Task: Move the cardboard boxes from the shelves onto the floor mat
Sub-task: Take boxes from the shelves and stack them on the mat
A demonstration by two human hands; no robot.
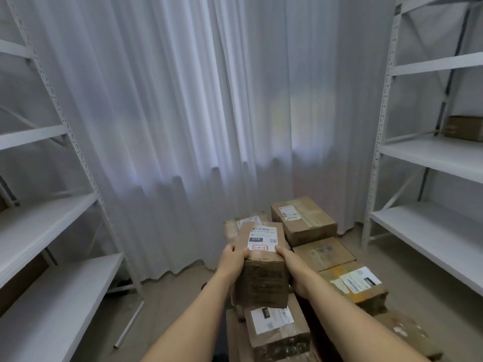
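A tall cardboard box (262, 270) with a white shipping label on top is held in front of me, above a pile of boxes. My left hand (231, 262) grips its left side and my right hand (294, 270) grips its right side, thumbs on the top edge. Below it several cardboard boxes lie on the floor: one at the back (304, 220), one (324, 253) beside it, a labelled one (358, 286) at the right, and one (277, 333) under my arms. The mat under the pile is hidden. One more box (464, 128) stands on the right shelf.
White metal shelving stands at the left (49, 218) and at the right (428, 163), with bare boards. A white curtain (196, 113) hangs across the back. A loose metal bar (129, 325) lies on the floor by the left shelf foot.
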